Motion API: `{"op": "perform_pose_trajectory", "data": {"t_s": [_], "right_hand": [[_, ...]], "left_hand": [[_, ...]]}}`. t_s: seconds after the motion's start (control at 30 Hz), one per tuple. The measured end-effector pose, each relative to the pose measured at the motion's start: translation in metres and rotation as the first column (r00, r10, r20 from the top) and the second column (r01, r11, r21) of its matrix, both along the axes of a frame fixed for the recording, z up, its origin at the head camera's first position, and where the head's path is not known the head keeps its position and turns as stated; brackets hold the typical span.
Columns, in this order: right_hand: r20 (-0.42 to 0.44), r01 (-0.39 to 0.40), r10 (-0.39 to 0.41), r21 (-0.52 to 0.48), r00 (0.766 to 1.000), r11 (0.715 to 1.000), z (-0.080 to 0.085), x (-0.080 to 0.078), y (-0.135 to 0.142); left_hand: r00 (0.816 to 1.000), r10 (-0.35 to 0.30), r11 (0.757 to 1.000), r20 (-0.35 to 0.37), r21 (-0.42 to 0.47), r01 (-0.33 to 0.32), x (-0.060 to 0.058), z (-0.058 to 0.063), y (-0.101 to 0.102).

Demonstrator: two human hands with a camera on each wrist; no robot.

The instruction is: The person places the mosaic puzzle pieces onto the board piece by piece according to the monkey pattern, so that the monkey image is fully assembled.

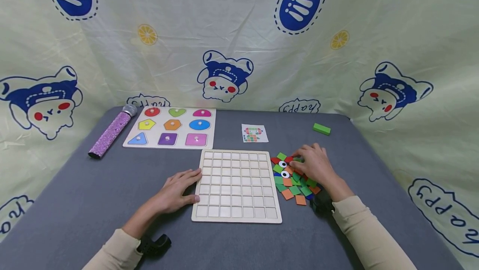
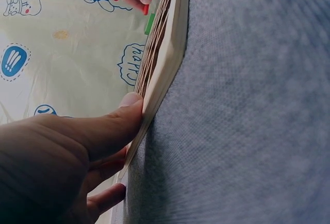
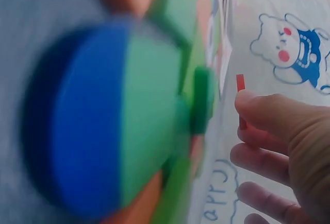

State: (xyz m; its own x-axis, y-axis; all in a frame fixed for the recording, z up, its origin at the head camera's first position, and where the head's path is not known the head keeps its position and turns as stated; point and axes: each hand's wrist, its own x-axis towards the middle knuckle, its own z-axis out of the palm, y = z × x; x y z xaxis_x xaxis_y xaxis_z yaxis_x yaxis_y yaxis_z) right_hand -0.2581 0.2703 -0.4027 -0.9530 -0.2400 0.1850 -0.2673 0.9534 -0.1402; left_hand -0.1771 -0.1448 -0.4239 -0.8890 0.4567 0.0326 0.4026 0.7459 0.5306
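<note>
A pale wooden grid board [image 1: 237, 179] lies flat on the table, its square cells bare. My left hand [image 1: 176, 191] rests against its left edge; in the left wrist view the thumb [image 2: 131, 100] touches the board's rim with the fingers spread along it. Over the back of a heap of coloured tiles [image 1: 295, 190], my right hand [image 1: 316, 165] pinches a thin red tile [image 3: 241, 82] between thumb and forefinger, raised above the heap. Orange, green, red and blue tiles overlap there, with two round eye pieces [image 1: 285, 174] among them.
Behind the board lies a small pattern card [image 1: 255, 129]. A white shape puzzle [image 1: 159, 131] with knobbed pieces sits at the back left, beside a glittery purple microphone [image 1: 112, 134]. A green block [image 1: 322, 129] lies at the back right. Printed cloth hangs behind the table [image 1: 239, 245].
</note>
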Motion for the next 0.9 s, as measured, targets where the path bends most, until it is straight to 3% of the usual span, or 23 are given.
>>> {"op": "perform_pose_trajectory", "data": {"t_s": [0.53,0.9], "right_hand": [[-0.042,-0.153,0.149,-0.105,0.988,0.983,0.014,0.01,-0.062],[-0.022,-0.245,0.244,-0.107,0.969,0.964,0.006,0.005,-0.124]], "left_hand": [[1.0,-0.017,1.0,0.005,0.025,0.017,0.001,0.0,0.0],[1.0,-0.006,1.0,-0.003,0.019,0.006,0.002,0.001,0.001]]}}
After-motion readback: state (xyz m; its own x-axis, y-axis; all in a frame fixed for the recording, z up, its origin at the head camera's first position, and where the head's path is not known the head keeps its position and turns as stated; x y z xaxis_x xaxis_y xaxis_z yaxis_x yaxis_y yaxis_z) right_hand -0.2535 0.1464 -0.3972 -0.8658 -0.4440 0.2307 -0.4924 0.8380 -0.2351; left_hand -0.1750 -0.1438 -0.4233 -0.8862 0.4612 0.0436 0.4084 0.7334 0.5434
